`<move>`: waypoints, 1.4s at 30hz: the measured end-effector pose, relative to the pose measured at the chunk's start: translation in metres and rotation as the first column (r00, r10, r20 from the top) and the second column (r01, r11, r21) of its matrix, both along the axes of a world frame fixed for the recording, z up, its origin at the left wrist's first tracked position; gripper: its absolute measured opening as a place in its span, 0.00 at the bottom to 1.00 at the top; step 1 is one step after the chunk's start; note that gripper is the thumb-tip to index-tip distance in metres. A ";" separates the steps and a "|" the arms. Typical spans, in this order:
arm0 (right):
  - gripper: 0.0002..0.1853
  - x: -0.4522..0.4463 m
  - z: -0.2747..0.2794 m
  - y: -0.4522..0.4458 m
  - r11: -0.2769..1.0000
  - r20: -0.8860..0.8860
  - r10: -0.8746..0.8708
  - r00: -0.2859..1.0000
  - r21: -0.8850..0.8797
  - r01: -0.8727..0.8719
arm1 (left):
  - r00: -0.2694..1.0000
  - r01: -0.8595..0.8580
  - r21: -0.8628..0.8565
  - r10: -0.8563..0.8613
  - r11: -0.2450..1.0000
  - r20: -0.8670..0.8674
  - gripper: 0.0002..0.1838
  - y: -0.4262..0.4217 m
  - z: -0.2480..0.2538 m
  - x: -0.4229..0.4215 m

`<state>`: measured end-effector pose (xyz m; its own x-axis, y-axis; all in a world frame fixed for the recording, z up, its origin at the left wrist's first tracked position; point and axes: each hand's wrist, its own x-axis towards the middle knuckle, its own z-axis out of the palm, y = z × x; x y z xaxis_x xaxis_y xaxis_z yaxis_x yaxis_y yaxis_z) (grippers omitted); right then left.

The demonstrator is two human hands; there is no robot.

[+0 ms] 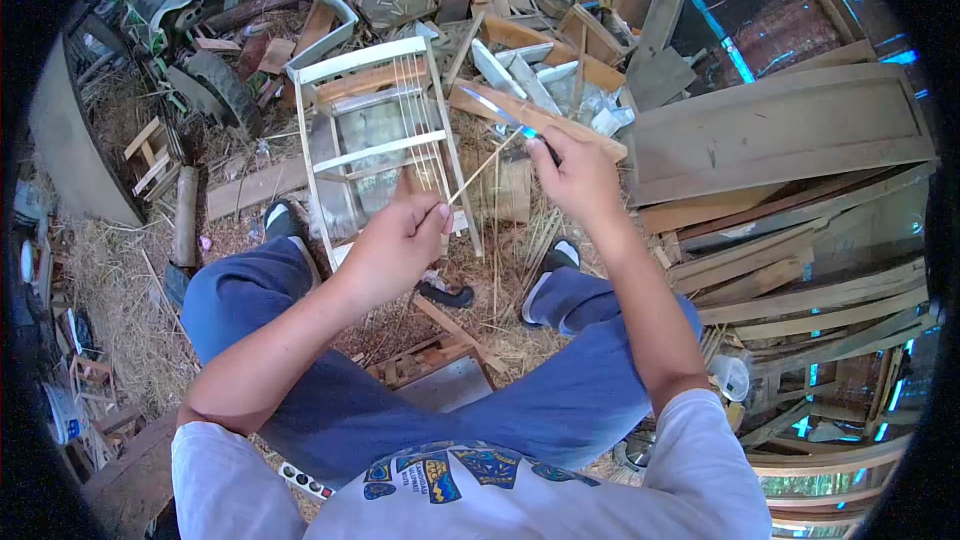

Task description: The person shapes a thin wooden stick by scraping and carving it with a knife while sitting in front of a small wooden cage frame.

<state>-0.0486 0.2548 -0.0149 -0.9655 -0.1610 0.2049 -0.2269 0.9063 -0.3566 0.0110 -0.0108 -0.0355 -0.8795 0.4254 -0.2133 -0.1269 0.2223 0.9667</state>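
Note:
My left hand [400,240] is closed around the lower end of a thin straw-coloured stick [483,171], which slants up to the right. In my right hand [578,175] is a knife [500,111], gripped by its dark handle with the blade pointing up and to the left. The stick's upper end comes close to the base of the blade; whether they touch I cannot tell. Just beyond my left hand stands a white wooden frame [372,158] with crossbars. Several thin strips [418,110] run lengthwise along the frame's right side.
Scrap boards [540,125] and broken wood lie heaped behind the frame. Large wooden panels [780,130] are stacked at the right. A wheel [220,90] rests at the left. Between my feet is a dark curved object [446,294] on straw-covered ground. A power strip [305,481] lies near my hip.

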 end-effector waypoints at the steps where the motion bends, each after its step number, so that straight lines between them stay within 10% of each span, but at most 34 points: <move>1: 0.16 0.006 0.001 -0.005 1.000 -0.006 0.001 1.000 0.002 -0.001 | 1.000 -0.001 0.002 0.001 1.000 -0.006 0.14 0.001 -0.001 -0.001; 11: 0.17 0.018 0.002 -0.009 0.905 0.036 -0.202 0.979 -0.375 0.201 | 0.997 -0.070 0.074 0.071 0.995 -0.012 0.11 -0.003 0.003 -0.008; 21: 0.14 0.041 -0.004 -0.043 0.968 -0.072 0.227 0.971 -0.090 -0.233 | 0.992 -0.128 0.046 0.128 0.991 0.011 0.10 0.000 0.002 -0.006; 39: 0.15 0.021 -0.004 -0.026 0.996 0.007 0.030 1.000 -0.086 -0.029 | 0.993 -0.081 0.144 0.068 0.986 0.098 0.11 -0.006 0.010 0.000; 42: 0.16 0.041 0.000 -0.039 0.955 -0.034 0.287 0.957 -0.064 -0.289 | 0.998 -0.053 0.117 0.050 0.992 0.023 0.11 -0.006 0.010 0.003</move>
